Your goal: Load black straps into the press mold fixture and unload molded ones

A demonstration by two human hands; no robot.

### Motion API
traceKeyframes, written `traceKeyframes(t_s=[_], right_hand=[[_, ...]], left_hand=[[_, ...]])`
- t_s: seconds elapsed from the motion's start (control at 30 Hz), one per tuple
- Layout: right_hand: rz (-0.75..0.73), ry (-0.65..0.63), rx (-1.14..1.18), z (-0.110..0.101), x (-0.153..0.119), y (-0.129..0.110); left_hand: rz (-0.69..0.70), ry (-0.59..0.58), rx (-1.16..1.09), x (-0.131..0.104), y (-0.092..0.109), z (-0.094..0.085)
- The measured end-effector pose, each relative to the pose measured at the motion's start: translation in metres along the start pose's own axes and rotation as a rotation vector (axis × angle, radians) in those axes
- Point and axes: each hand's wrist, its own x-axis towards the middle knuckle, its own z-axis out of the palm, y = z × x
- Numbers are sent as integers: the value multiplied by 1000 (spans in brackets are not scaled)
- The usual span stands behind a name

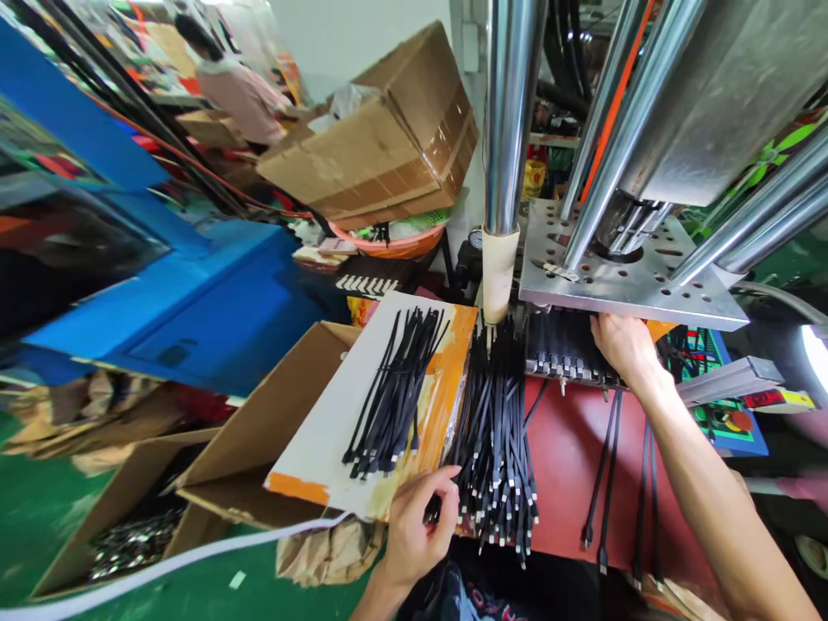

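Note:
My left hand (422, 528) is at the front edge, by the lower left of a large pile of black cables (495, 448) with silvery plug ends; its fingers curl, and what they hold, if anything, is unclear. My right hand (622, 345) reaches under the machine's metal plate (621, 280) and touches the right part of a dark fixture (556, 349) with a row of metal connectors. Its fingertips are partly hidden there. A few black cables (608, 483) hang from the fixture over the red surface (562, 457). Another black bundle (398, 388) lies on a white and orange board (323, 431).
Steel columns (514, 112) rise around the press. Open cardboard boxes (259, 414) stand at the left near a blue machine (213, 302). A tilted carton (375, 147) sits above an orange basket (394, 247). A person (236, 95) works at the back left.

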Motion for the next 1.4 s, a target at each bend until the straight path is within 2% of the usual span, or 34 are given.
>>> traceKeyframes(t_s=[0.1,0.2,0.27,0.33,0.37,0.43,0.5,0.57,0.6,0.67,0.77,0.83,0.9,1.0,1.03,1.07,1.1,1.17,1.2,1.27,1.3,1.33,1.37,1.4], right_hand=[[-18,43,47,7,28,1],[-23,85,65,2,27,-5],[-25,100,53,-11,2,-15],[-29,159,55,-35,-40,-30],[-42,234,79,-51,-64,-39],[-2,405,174,-88,-109,-57],[55,462,291,-125,-140,-73],[83,404,380,-152,-158,-82],[85,352,407,-161,-164,-85],[77,228,435,-169,-170,-87],[67,107,466,-165,-178,-90],[69,75,460,-159,-183,-94],[85,43,437,-153,-187,-98],[78,-66,439,-144,-188,-95],[103,-41,423,-141,-189,-88],[184,63,369,-137,-193,-76],[323,236,282,-132,-200,-61],[706,658,54,-120,-230,-22],[859,763,3,-113,-253,-2],[993,629,15,-99,-313,29],[1032,512,30,-93,-347,36],[1093,380,62,-88,-380,37],[1161,319,120,-83,-408,30],[1217,244,274,-79,-430,18]], left_hand=[[-16,-4,-22,-2,-1,-1],[-35,-46,-63,-9,-1,-4],[-48,-72,-104,-14,0,-7],[-38,-79,-149,-12,3,-8],[-21,-77,-167,-6,6,-8],[11,-64,-190,13,13,-5],[9,-27,-217,43,23,-1],[-26,-18,-288,75,33,5],[-56,-73,-352,89,39,9],[-121,-324,-562,105,51,20],[-242,-800,-1022,99,72,42],[-341,-985,-1307,79,87,60],[-462,-1077,-1496,56,100,75],[-647,-1138,-1543,32,112,88],[-701,-1143,-1508,28,113,89],[-743,-1149,-1465,25,113,89],[-774,-1154,-1426,23,113,89],[-793,-1168,-1403,22,110,87],[-782,-1178,-1408,23,108,85],[-728,-1219,-1400,26,105,80],[-683,-1259,-1378,29,103,78],[-629,-1311,-1345,32,101,75],[-570,-1372,-1305,36,100,72],[-512,-1432,-1269,41,98,69]])
